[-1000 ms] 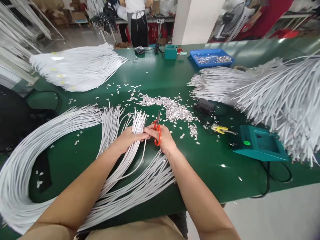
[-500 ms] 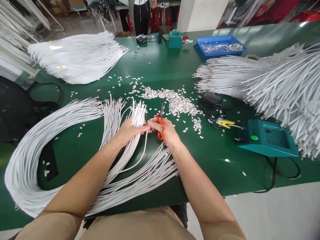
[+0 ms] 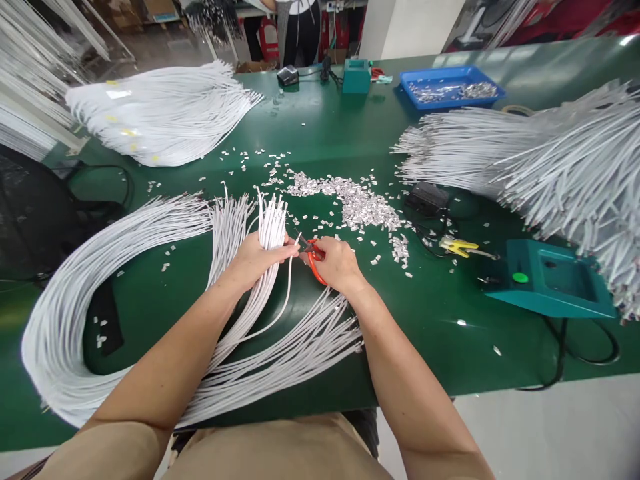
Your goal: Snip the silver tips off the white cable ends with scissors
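My left hand is closed around a bundle of white cables, whose ends stick up above the fingers. One cable bends apart from the bundle, its tip between thumb and fingers. My right hand grips red-handled scissors, with the blades pointing left at that cable's tip. Whether the blades touch it I cannot tell. More white cables curve in a long loop to the left, and loose cable ends lie below my right wrist.
Small silvery-white pieces are scattered mid-table. A blue tray stands at the back, cable bundles at left and right. A teal device and yellow-handled pliers lie right. A person stands beyond the table.
The scissors have swung from pointing upward to pointing left, and my right hand has closed round their handles. One cable tip now stands apart by my left thumb.
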Available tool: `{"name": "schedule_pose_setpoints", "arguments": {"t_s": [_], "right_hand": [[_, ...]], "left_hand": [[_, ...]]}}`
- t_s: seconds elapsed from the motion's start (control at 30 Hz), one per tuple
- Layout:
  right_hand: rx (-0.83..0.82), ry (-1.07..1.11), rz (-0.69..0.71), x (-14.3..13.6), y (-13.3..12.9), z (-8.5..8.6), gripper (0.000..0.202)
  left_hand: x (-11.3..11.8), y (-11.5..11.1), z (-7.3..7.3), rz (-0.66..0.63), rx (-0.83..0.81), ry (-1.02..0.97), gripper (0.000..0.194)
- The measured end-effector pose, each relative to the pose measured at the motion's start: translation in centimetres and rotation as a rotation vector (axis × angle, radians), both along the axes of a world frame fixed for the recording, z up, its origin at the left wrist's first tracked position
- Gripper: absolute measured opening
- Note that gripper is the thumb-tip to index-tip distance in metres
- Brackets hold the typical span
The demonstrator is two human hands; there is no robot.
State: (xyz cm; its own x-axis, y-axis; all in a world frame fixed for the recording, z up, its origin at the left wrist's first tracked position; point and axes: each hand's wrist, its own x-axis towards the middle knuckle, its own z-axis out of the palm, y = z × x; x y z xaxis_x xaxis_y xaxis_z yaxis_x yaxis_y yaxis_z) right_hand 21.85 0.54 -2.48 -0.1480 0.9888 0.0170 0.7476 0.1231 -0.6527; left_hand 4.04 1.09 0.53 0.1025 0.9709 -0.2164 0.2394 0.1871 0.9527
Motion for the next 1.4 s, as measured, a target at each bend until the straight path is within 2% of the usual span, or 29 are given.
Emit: {"name": "schedule_pose_setpoints", "arguments": {"t_s": [0.4,0.6,0.97,1.13,1.3,1.4], "right_hand": [[0.116,-0.177,0.081,0.7,0.1,0.2,0.025],[0.111,-0.171,0.1,0.6,-0.2,0.6,0.025],[0.042,-0.209,0.063,0.4,-0.2,0.8,0.027],[-0.003,-0.168,0.055,0.4,-0.1,0.4,0.032],[-0.041,-0.118,0.058,0.6,0.2,0.0,0.031],[-0.099,0.113,-0.007,0.8,0.4,0.1,0.023]], "left_hand": [[-0.3,-0.2,0.1,-0.012,0.083,0.191,0.03],[0.0,-0.3,0.6,-0.021,-0.008,0.001,0.033],[-0.6,0.0,0.4,-0.093,-0.041,-0.079,0.035],[-1.0,0.4,-0.3,-0.041,-0.054,-0.093,0.036],[-0.5,0.1,-0.1,-0.018,-0.064,-0.108,0.035],[-0.2,-0.1,0.0,0.008,-0.063,-0.078,0.034]]}}
